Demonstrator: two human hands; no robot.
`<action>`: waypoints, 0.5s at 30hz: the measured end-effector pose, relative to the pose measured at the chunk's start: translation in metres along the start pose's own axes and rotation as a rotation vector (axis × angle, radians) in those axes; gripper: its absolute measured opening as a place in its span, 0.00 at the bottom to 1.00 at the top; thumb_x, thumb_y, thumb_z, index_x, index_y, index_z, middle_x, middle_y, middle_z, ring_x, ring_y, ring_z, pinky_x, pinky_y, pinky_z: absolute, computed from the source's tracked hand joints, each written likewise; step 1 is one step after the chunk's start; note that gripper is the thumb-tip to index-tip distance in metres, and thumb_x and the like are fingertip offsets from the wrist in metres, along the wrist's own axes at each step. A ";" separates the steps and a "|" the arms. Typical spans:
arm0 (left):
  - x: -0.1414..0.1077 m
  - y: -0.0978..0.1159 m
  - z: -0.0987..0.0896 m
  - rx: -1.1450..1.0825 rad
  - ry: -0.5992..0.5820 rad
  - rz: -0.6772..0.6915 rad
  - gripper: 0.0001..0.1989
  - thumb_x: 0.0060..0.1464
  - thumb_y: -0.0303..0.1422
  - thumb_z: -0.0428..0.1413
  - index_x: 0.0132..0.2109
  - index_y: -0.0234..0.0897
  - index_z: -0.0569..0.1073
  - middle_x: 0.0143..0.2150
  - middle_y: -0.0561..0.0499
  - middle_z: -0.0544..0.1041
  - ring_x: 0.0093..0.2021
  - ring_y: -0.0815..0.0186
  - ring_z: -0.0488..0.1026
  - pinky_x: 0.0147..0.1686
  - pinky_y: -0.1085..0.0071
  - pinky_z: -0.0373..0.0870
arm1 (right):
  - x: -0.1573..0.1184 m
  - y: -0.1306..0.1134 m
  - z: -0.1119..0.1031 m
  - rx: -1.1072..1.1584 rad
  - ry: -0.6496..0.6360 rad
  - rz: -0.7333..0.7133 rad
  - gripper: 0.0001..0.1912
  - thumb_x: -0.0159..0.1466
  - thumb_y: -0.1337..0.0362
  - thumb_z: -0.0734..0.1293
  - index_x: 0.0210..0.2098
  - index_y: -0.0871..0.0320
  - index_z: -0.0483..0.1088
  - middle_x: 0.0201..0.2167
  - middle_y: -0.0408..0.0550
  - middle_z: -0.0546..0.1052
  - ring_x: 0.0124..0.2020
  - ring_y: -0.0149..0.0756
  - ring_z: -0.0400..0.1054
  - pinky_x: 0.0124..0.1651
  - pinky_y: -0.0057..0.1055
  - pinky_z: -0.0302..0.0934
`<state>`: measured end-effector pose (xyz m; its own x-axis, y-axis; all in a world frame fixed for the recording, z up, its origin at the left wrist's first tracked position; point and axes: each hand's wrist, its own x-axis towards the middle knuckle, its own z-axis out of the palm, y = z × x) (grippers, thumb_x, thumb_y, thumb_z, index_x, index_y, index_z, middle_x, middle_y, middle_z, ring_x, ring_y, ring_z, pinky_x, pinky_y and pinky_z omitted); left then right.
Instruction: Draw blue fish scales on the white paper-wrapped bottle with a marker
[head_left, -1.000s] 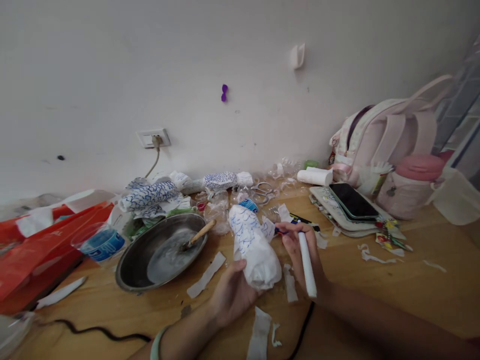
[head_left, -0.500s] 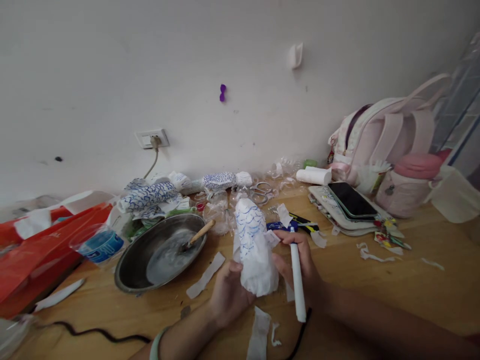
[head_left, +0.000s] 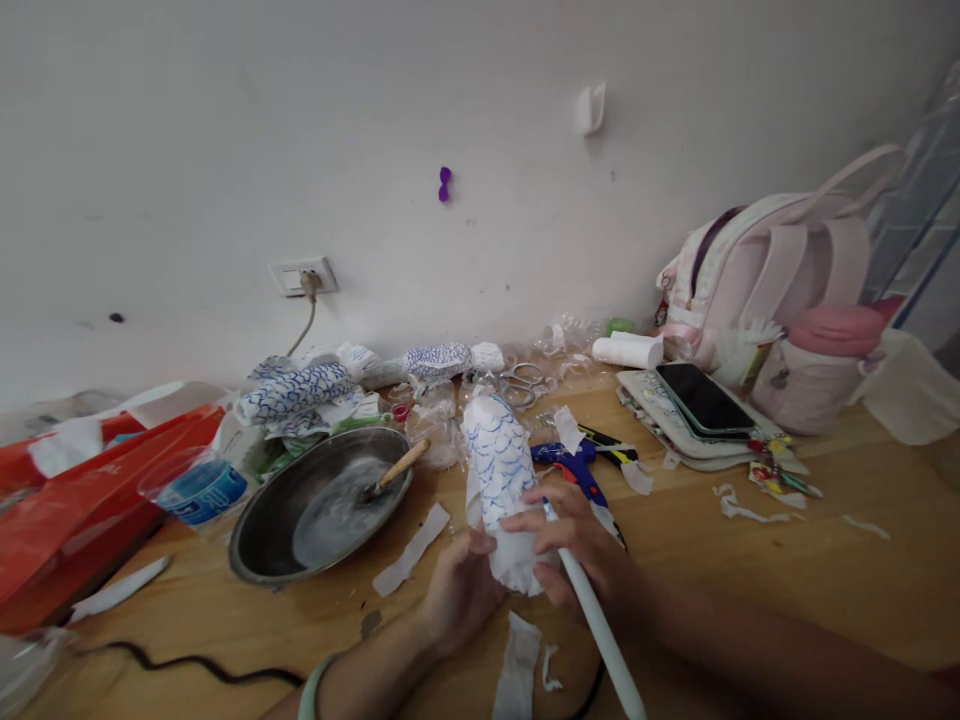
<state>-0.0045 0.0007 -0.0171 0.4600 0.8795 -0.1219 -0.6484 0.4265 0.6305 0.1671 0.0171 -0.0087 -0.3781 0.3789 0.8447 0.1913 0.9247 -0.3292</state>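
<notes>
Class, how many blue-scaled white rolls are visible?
3: front roll in the left hand, left roll behind the bowl, back roll left of the scissors; more may be hidden.

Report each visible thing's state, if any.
Left hand, holding the wrapped form
Wrapped form, partly marked in blue
Right hand, holding the pen
Pen, held slanted
Glue gun, lying down
Bowl, containing cloudy liquid
Brush, resting in bowl
Plug, in socket
Phone, screen dark
Backpack, partly open
Pink lid, closed

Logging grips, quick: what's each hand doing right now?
Left hand: holding the white, blue-scaled bundle near its lower end.
Right hand: holding the white pen, also touching the bundle.
</notes>
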 end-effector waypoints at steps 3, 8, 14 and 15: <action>-0.001 -0.001 0.000 -0.004 -0.006 0.016 0.08 0.43 0.33 0.63 0.32 0.34 0.79 0.31 0.50 0.79 0.33 0.65 0.71 0.36 0.71 0.65 | 0.004 -0.004 -0.001 0.006 -0.032 -0.040 0.15 0.58 0.71 0.64 0.44 0.51 0.62 0.44 0.46 0.80 0.50 0.42 0.71 0.52 0.41 0.65; -0.001 -0.002 0.003 0.031 0.023 0.017 0.13 0.49 0.38 0.62 0.38 0.33 0.80 0.35 0.49 0.79 0.37 0.62 0.72 0.42 0.68 0.65 | 0.006 -0.010 -0.005 0.120 -0.081 -0.111 0.15 0.61 0.70 0.62 0.46 0.50 0.60 0.44 0.48 0.80 0.50 0.41 0.73 0.52 0.41 0.66; -0.001 -0.005 0.000 0.113 -0.001 0.064 0.14 0.51 0.39 0.61 0.42 0.35 0.79 0.41 0.48 0.79 0.40 0.60 0.72 0.41 0.67 0.64 | -0.006 -0.003 -0.001 0.101 0.149 0.075 0.09 0.64 0.68 0.60 0.42 0.49 0.58 0.41 0.47 0.80 0.45 0.44 0.73 0.48 0.46 0.65; -0.001 -0.006 -0.001 0.117 0.000 0.065 0.15 0.51 0.39 0.61 0.43 0.35 0.79 0.41 0.48 0.79 0.41 0.60 0.72 0.41 0.68 0.64 | -0.007 -0.001 0.002 0.102 0.191 0.134 0.08 0.64 0.67 0.60 0.42 0.50 0.59 0.41 0.47 0.80 0.45 0.45 0.73 0.50 0.48 0.64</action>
<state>-0.0015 -0.0023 -0.0211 0.4192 0.9045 -0.0782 -0.6013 0.3411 0.7226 0.1681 0.0137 -0.0151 -0.1755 0.4935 0.8519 0.1326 0.8693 -0.4763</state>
